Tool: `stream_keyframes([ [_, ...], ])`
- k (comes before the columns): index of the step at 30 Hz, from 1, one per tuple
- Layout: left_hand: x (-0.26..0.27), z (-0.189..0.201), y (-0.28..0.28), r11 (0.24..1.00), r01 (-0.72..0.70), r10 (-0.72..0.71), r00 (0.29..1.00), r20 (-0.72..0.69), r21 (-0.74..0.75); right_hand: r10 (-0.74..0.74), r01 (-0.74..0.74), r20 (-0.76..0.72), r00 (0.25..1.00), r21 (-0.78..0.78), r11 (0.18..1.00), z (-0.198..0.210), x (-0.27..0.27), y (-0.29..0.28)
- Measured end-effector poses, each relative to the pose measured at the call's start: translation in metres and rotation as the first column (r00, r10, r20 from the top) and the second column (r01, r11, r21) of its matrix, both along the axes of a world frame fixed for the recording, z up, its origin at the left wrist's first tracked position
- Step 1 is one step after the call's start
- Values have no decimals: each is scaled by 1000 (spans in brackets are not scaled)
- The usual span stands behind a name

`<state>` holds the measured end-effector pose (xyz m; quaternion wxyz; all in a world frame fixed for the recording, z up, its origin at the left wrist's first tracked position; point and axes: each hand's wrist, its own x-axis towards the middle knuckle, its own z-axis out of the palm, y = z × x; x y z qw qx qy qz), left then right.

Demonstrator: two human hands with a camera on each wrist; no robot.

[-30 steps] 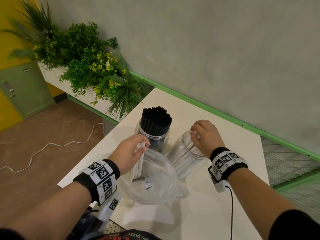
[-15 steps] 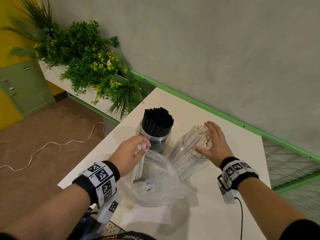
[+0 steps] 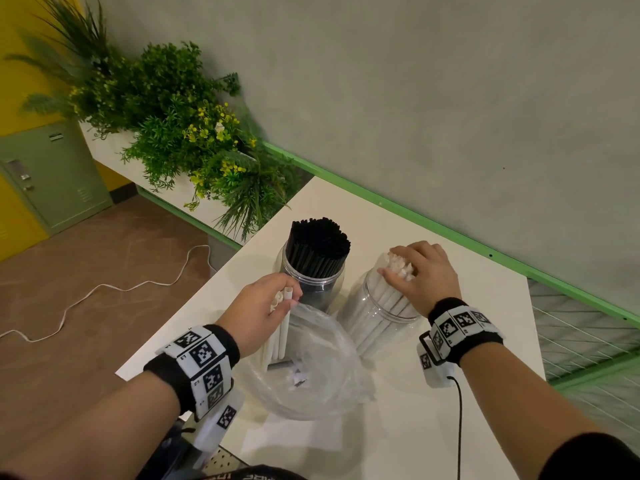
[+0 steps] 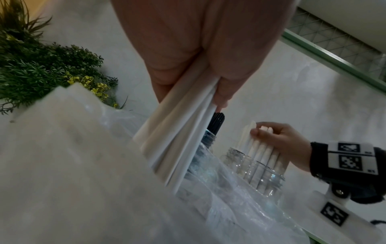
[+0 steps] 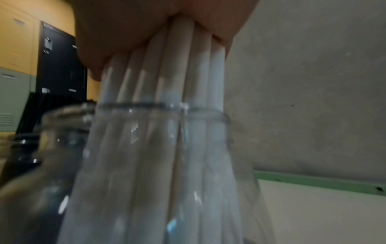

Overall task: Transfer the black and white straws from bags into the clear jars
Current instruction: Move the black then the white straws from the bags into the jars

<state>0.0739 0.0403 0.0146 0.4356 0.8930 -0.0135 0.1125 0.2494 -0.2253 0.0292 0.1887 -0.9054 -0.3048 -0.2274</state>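
Observation:
Two clear jars stand on the white table [image 3: 398, 427]. The left jar [image 3: 311, 289] is packed with black straws [image 3: 318, 244]. The right jar [image 3: 374, 327] holds white straws [image 5: 167, 82] that lean toward the wall. My right hand [image 3: 398, 268] lies over their top ends, fingers and thumb curled round the bundle [image 4: 261, 148]. My left hand [image 3: 289, 296] grips a small bundle of white straws [image 3: 284, 327] standing upright inside an open clear plastic bag [image 3: 322, 386]. The wrist view shows these straws [image 4: 173, 140] pinched between thumb and fingers.
A planter of green plants [image 3: 173, 133] borders the table's far left corner. The wall with a green rail [image 3: 450, 233] runs behind the jars. A white sheet [image 3: 294, 434] lies under the bag. The table's left edge drops to the floor with a white cable [image 3: 104, 289].
My right hand opened beside the white straws in the jar half a second ago, then came back over their tops and curled round them. My left hand has stayed in place.

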Motion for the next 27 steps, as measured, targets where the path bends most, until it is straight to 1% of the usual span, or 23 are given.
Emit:
stream_keyframes([
  [2,0,0,1,1000,-4,4,1000,-3,5,25,-24,43,999,-13,1000,5,6,1],
  [3,0,0,1,1000,-5,5,1000,-2,6,18,-16,21,1000,-56,998,7,9,1],
  [6,0,1,1,1000,1,-1,1000,9,1,-82,60,-87,993,-232,971,5,9,-1],
  [8,0,1,1,1000,4,-4,1000,20,1,-89,63,-96,991,-240,969,8,8,0],
  [10,-1,1,2,1000,5,-5,1000,25,0,-50,32,-71,996,-234,972,12,8,4],
  [12,-1,1,1,1000,4,-4,1000,25,0,-29,-3,-94,995,-321,947,14,7,9],
  [14,-1,1,1,1000,2,-2,1000,16,0,-63,-2,-139,988,-424,906,14,6,14],
  [15,-1,1,0,1000,3,-3,1000,15,-2,-79,7,-148,986,-434,901,13,5,15],
  [17,-2,1,0,1000,5,-5,1000,12,-5,-75,19,-138,988,-368,930,12,3,17],
  [20,-3,2,1,1000,3,-3,1000,13,3,-48,37,-105,993,-103,994,9,3,14],
  [21,-4,2,1,1000,1,-1,1000,16,-1,-49,46,-111,993,-32,998,10,3,13],
  [22,-4,2,2,1000,-1,1,1000,18,-8,-53,52,-128,990,-11,999,11,3,11],
  [23,-5,2,2,1000,-1,2,1000,21,-12,-55,49,-146,988,-44,998,12,3,11],
  [26,-6,1,3,1000,5,-4,1000,23,-12,-57,5,-175,983,-286,958,13,4,13],
  [27,-6,1,3,1000,5,-5,1000,22,-12,-64,2,-183,981,-320,947,13,3,13],
])
